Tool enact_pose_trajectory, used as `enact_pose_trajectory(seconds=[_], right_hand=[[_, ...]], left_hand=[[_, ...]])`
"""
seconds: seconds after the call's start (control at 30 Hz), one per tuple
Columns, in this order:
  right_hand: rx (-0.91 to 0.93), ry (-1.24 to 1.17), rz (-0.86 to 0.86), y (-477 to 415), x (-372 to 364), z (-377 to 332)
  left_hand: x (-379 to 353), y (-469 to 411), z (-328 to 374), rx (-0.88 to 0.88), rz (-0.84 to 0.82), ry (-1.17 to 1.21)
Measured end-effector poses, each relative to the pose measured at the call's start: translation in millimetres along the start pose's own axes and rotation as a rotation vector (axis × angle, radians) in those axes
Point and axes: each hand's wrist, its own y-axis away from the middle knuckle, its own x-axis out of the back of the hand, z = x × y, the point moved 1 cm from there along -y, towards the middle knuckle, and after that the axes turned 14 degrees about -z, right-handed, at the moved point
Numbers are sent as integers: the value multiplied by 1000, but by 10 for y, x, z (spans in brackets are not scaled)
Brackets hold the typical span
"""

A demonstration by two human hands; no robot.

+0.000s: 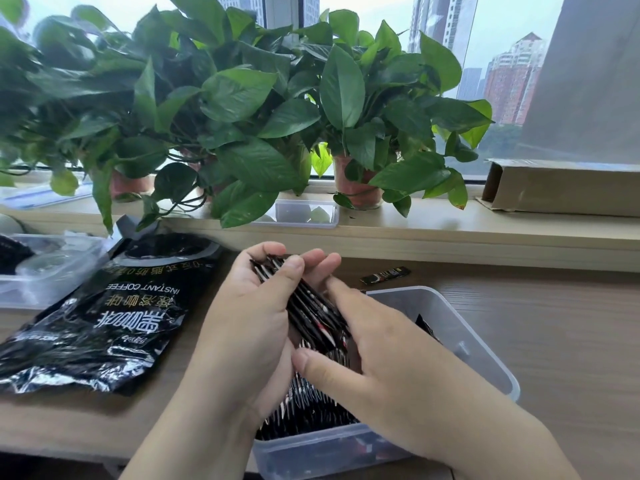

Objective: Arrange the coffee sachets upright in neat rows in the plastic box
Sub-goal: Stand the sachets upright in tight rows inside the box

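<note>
A translucent, round-cornered plastic box [485,344] sat on the wood-grain bench [561,323], with slim black sachets [304,407] packed on edge at its near end. Directly above it, the left hand [249,306] curled around a bundle of glossy sachets [311,310], while the right hand [381,362] pinched the bundle's lower end between thumb and fingers. A crinkled black foil bag [104,327] at left read "INSTANT COFFEE", upside down.
</note>
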Motion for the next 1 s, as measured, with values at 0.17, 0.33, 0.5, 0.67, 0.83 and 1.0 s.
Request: enact_pose_trajectory(seconds=[0.17, 0.33, 0.5, 0.67, 0.83, 1.0], right_hand=[[-39, 150, 172, 35, -10, -70], [9, 256, 294, -50, -92, -117], [67, 237, 376, -94, -125, -80], [106, 271, 412, -78, -82, -52], [113, 310, 474, -22, 34, 36], [120, 252, 463, -35, 33, 87]], left_hand=[[11, -31, 21, -119, 108, -9], [-17, -9, -13, -159, 154, -15], [-35, 21, -4, -128, 133, 2], [-25, 23, 0, -44, 102, 4], [17, 74, 69, 137, -51, -74], [22, 66, 51, 113, -39, -78]])
